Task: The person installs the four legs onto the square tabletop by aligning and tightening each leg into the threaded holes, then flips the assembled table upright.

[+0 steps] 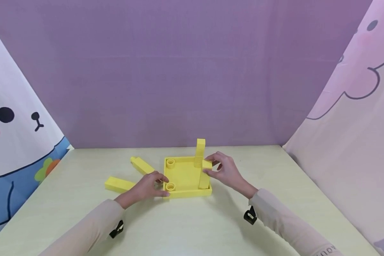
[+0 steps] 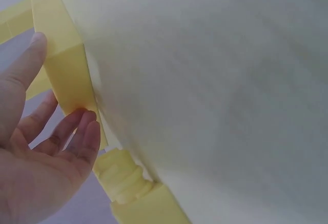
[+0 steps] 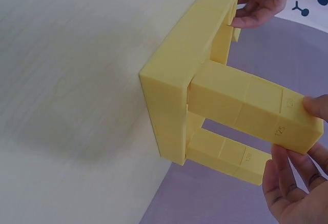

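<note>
My left hand (image 1: 147,186), half-curled, holding yellow tray (image 1: 185,174) at near-left corner; my right hand (image 1: 225,171) pinching upright post (image 1: 204,180); tabletop (image 1: 192,227) extending beyond tray's near edge.

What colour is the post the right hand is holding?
Yellow. The post shows best in the right wrist view.

Head camera facing forward and down over counter (image 1: 192,227), wrist cameras close, tilted, all sharing yellow tray (image 1: 188,193)
</note>
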A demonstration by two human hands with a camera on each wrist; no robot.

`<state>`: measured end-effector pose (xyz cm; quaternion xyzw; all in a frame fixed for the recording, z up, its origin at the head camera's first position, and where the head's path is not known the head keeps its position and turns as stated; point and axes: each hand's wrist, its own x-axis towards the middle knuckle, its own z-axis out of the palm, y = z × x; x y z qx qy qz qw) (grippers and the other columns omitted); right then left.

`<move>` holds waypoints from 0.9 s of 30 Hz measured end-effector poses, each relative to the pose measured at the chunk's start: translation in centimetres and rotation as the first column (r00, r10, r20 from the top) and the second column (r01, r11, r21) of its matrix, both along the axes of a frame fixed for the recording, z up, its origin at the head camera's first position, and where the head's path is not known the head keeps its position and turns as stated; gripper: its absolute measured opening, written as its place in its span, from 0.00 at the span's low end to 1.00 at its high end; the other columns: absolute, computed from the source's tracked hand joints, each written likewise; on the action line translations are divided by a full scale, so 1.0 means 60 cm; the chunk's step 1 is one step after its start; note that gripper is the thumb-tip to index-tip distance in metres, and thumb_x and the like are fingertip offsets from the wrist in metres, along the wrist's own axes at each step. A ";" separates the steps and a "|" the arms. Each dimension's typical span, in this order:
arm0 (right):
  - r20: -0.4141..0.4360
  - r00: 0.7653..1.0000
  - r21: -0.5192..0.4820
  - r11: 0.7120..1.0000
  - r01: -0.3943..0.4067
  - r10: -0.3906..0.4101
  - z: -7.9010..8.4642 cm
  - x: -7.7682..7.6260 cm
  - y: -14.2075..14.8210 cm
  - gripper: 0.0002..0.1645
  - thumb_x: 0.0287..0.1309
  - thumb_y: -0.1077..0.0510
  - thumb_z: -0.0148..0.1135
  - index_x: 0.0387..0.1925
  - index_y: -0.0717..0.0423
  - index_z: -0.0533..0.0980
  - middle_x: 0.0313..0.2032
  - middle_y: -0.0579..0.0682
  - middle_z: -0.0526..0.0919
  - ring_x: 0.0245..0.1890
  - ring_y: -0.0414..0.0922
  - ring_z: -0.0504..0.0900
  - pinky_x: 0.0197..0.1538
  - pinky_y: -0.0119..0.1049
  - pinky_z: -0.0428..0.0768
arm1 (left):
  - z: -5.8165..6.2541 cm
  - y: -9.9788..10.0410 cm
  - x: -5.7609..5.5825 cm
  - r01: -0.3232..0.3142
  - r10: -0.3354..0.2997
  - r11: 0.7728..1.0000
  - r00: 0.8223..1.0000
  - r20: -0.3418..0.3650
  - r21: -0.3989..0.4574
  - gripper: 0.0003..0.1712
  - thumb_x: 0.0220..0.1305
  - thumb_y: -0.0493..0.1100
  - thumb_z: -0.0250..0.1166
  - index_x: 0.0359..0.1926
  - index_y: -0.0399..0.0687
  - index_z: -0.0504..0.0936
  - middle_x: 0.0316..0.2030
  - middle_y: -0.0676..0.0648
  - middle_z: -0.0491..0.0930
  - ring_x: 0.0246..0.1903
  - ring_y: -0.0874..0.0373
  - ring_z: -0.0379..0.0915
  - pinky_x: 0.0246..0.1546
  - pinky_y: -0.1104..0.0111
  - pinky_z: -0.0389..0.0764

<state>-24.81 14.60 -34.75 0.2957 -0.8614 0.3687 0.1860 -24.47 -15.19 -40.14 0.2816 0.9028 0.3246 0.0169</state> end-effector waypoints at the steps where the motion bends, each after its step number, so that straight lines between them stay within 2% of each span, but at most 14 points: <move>1: -0.001 1.000 0.000 1.000 -0.002 0.002 0.000 -0.001 0.000 0.17 0.42 0.59 0.72 0.38 0.57 0.79 0.33 0.49 0.80 0.32 0.46 0.80 0.28 0.31 0.77 | 0.002 0.000 0.000 0.004 -0.004 1.000 1.000 0.004 -0.009 0.27 0.49 0.52 0.70 0.46 0.41 0.78 0.42 0.46 0.75 0.44 0.49 0.72 0.45 0.57 0.75; 12: 0.017 1.000 0.003 1.000 0.008 -0.008 -0.002 0.002 0.001 0.17 0.44 0.60 0.71 0.39 0.57 0.79 0.35 0.50 0.80 0.32 0.46 0.79 0.28 0.30 0.77 | 0.024 -0.016 -0.012 0.087 -0.084 0.992 0.996 0.037 -0.087 0.29 0.50 0.51 0.69 0.50 0.40 0.76 0.48 0.44 0.77 0.47 0.47 0.72 0.48 0.54 0.73; 15: 0.021 1.000 0.007 1.000 0.006 -0.006 -0.004 0.002 0.001 0.18 0.44 0.60 0.71 0.40 0.57 0.78 0.35 0.50 0.80 0.32 0.46 0.79 0.28 0.31 0.78 | 0.032 -0.025 -0.019 0.072 -0.068 0.991 0.997 0.037 -0.111 0.29 0.50 0.50 0.69 0.51 0.42 0.75 0.49 0.44 0.77 0.48 0.47 0.72 0.49 0.54 0.73; 20: 0.008 1.000 0.005 1.000 0.003 -0.003 -0.004 0.000 0.002 0.18 0.43 0.60 0.71 0.40 0.57 0.78 0.35 0.50 0.80 0.32 0.45 0.79 0.28 0.31 0.78 | 0.048 -0.041 -0.037 0.022 -0.024 0.988 1.000 -0.013 -0.155 0.27 0.50 0.46 0.70 0.52 0.41 0.75 0.49 0.42 0.77 0.49 0.46 0.71 0.50 0.53 0.72; 27: 0.001 1.000 0.006 1.000 0.000 0.000 -0.006 -0.001 0.003 0.18 0.44 0.60 0.71 0.40 0.57 0.78 0.35 0.50 0.80 0.32 0.45 0.79 0.28 0.32 0.78 | 0.063 -0.061 -0.058 -0.025 0.003 0.967 0.996 -0.087 -0.252 0.26 0.51 0.41 0.69 0.52 0.40 0.75 0.48 0.42 0.77 0.49 0.47 0.72 0.50 0.55 0.73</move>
